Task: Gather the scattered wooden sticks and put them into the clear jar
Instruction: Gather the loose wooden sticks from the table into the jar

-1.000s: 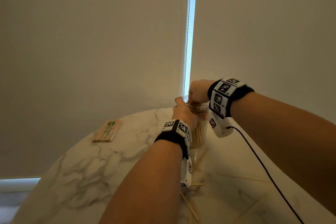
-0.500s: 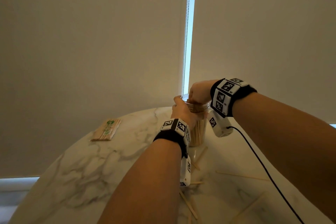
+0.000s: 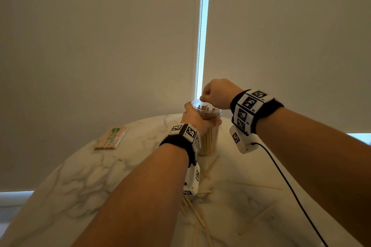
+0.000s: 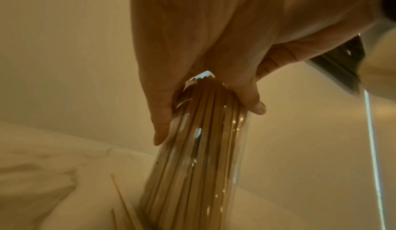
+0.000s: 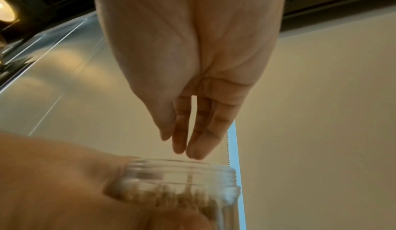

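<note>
The clear jar (image 3: 210,140) stands upright at the back of the marble table (image 3: 84,176), packed with wooden sticks (image 4: 193,166). My left hand (image 3: 195,117) grips its upper wall, thumb on one side and fingers on the other (image 4: 207,120). Just above the jar's open threaded rim (image 5: 184,166) hangs my right hand (image 3: 212,94); its fingers (image 5: 184,149) point down, close together, and hold nothing. Loose sticks lie on the table in front of the jar: one at the right (image 3: 255,185), others near my left forearm (image 3: 194,213), one at the lower right (image 3: 257,217).
A wrapped packet of sticks (image 3: 111,138) lies at the table's back left. A black cable (image 3: 285,182) runs from my right wrist across the table's right side. Window blinds with a bead chain (image 3: 199,46) hang right behind the jar.
My right hand has lifted from the jar's mouth to just above the rim, now empty. My left hand keeps its grip on the jar.
</note>
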`<control>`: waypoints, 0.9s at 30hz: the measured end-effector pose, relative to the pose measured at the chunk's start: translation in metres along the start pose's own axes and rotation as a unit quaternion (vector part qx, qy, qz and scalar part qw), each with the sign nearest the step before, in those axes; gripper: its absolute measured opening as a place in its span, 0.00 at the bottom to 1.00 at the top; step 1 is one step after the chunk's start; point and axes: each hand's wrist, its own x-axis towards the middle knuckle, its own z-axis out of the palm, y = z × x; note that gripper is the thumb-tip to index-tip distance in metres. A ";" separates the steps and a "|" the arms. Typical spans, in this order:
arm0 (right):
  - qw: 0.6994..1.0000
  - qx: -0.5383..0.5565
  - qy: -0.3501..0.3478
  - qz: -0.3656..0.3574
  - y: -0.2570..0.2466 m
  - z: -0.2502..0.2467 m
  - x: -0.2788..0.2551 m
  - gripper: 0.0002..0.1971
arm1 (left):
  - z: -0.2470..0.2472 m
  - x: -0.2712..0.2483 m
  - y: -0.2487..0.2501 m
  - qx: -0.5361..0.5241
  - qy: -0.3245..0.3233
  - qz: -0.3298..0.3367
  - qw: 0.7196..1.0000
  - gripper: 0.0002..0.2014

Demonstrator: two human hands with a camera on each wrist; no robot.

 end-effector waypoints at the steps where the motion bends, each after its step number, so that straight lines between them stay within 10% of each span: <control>1: 0.999 0.022 0.023 -0.002 0.002 -0.001 -0.007 0.13 | -0.003 -0.003 0.004 0.015 -0.001 -0.012 1.000 0.58; 6: 0.993 0.087 0.073 0.011 0.015 -0.003 -0.056 0.13 | -0.027 -0.040 0.009 0.199 -0.028 -0.024 0.979 0.43; 13: 0.953 -0.101 -0.266 0.104 0.041 0.027 -0.135 0.16 | -0.081 -0.102 -0.032 0.401 -0.103 -0.026 0.910 0.16; 23: 0.922 -0.108 -0.360 0.096 0.042 0.033 -0.207 0.50 | -0.077 -0.154 -0.065 0.513 -0.183 0.002 0.839 0.29; 27: 0.926 -0.118 -0.346 0.093 0.028 0.035 -0.228 0.33 | -0.060 -0.161 -0.059 0.516 -0.217 0.025 0.828 0.36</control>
